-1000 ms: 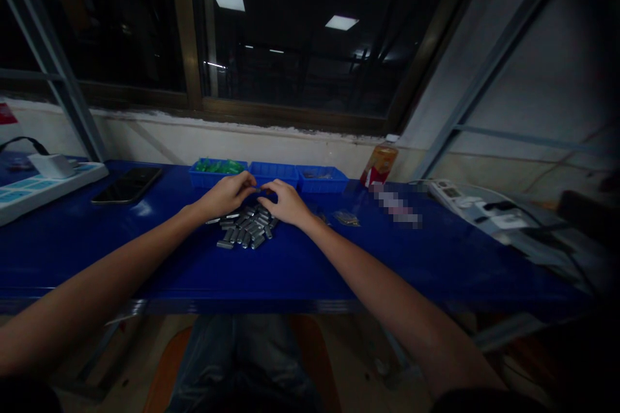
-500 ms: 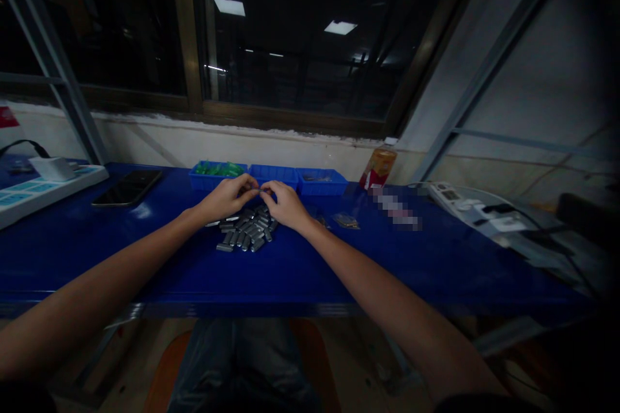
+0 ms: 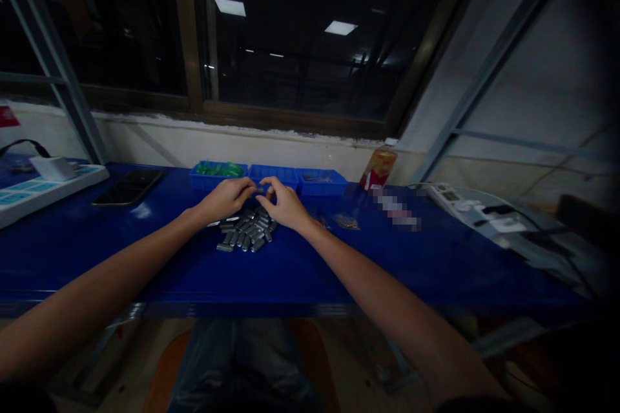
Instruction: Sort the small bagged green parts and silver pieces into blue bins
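Note:
My left hand (image 3: 229,197) is closed in a pinch, thumb and forefinger together on a small thin piece (image 3: 260,190) too dim to name. Facing it, my right hand (image 3: 283,205) has its thumb and forefinger apart around the far end of that piece. Both hands hover just above a heap of short grey metal cylinders (image 3: 248,231) on the blue table (image 3: 300,271). Behind the hands stand a blue bin with green pieces (image 3: 219,170), a middle blue bin (image 3: 274,174), and a right blue bin (image 3: 321,182) with small thin parts.
Small clear bags (image 3: 346,221) lie right of the heap. A bottle (image 3: 378,168) stands by the wall. To the left are a phone (image 3: 127,188) and a white power strip (image 3: 53,190); another power strip with plugs (image 3: 484,214) lies at the right.
The thumb and forefinger of my right hand have spread apart from their earlier pinch on the small piece. My left hand has barely moved and stays pinched.

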{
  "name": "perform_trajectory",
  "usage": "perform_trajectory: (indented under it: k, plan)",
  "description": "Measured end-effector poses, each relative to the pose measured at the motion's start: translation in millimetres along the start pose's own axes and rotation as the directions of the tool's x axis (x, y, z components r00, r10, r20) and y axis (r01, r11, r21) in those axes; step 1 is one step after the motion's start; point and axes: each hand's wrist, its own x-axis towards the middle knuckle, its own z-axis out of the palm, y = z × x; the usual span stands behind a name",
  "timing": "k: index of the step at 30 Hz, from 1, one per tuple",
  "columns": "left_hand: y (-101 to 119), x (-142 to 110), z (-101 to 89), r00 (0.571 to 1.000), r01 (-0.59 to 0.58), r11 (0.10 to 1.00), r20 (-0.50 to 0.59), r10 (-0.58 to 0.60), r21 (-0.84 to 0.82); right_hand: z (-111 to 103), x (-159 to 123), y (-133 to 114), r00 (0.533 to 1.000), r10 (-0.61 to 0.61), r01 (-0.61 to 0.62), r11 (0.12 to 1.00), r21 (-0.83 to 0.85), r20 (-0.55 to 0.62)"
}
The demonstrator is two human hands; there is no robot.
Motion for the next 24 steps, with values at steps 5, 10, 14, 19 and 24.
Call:
perform_trajectory:
  k: [5, 10, 14, 19, 24]
  plan:
    - [-0.1, -0.1, -1.8, 0.999, 0.001, 0.999, 0.041, -0.002, 0.032, -0.5, 0.3, -2.1, 1.000, -0.002, 0.003, 0.999, -0.040, 0.018]
    - [1.6, -0.9, -2.5, 1.000, 0.010, 1.000, 0.023, -0.010, -0.026, 0.3, 1.3, -1.7, 1.000, 0.018, -0.019, 0.998, -0.065, -0.006]
    - [1.3, -1.4, -1.0, 1.000, -0.011, 0.998, 0.004, 0.011, -0.064, -0.6, 2.3, -1.6, 1.000, 0.029, -0.030, 0.997, -0.071, -0.012]
    - [2.4, -1.1, -1.5, 1.000, -0.004, 0.999, -0.008, 0.004, 0.032, -2.2, 0.8, -4.2, 0.999, 0.026, -0.026, 0.999, -0.025, -0.019]
    - [3.3, -0.9, -2.7, 0.998, 0.058, 0.997, 0.034, -0.060, 0.058, -3.1, -0.9, -5.3, 1.000, -0.014, 0.015, 1.000, 0.004, -0.024]
